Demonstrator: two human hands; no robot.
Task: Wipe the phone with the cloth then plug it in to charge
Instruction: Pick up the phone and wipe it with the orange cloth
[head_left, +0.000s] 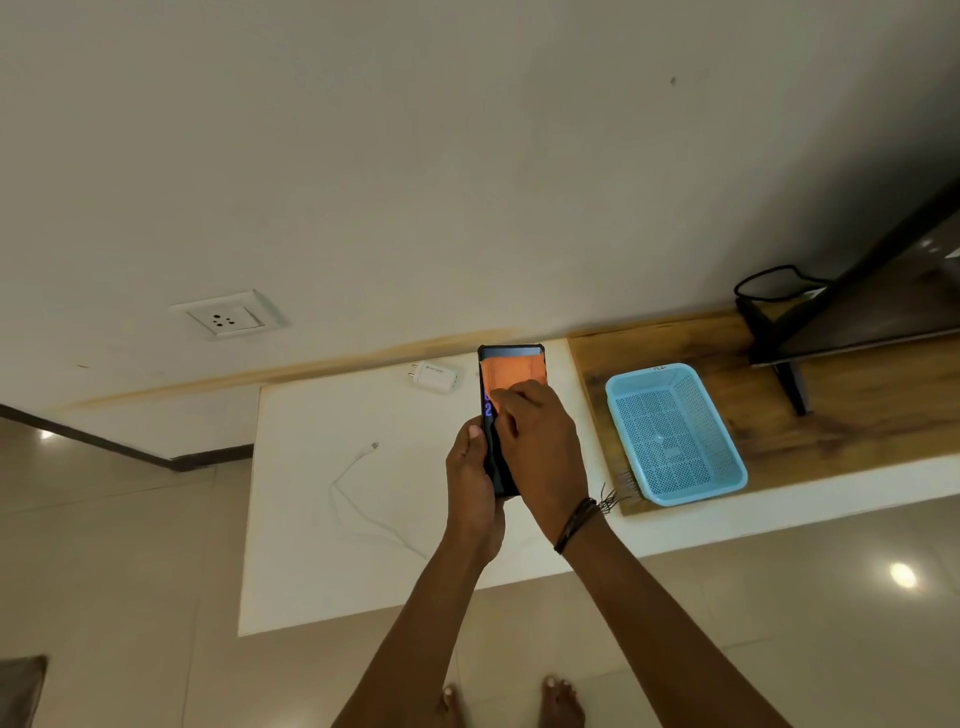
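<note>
My left hand (471, 478) grips the lower part of a black phone (491, 415), held upright above the white ledge with its lit screen facing me. My right hand (535, 441) presses an orange cloth (511, 375) flat against the upper half of the screen. A white charger adapter (435, 376) lies on the ledge just left of the phone's top. A thin white cable (358, 486) curls across the ledge to the left of my hands, its plug end free. A white wall socket (228, 315) sits on the wall, above and to the left.
A light blue plastic basket (675, 434) stands on the wooden shelf top (831, 415) to the right. A dark TV on a stand (857, 312) with a black cord is at the far right. The white ledge (311, 545) drops to a tiled floor; my bare feet show below.
</note>
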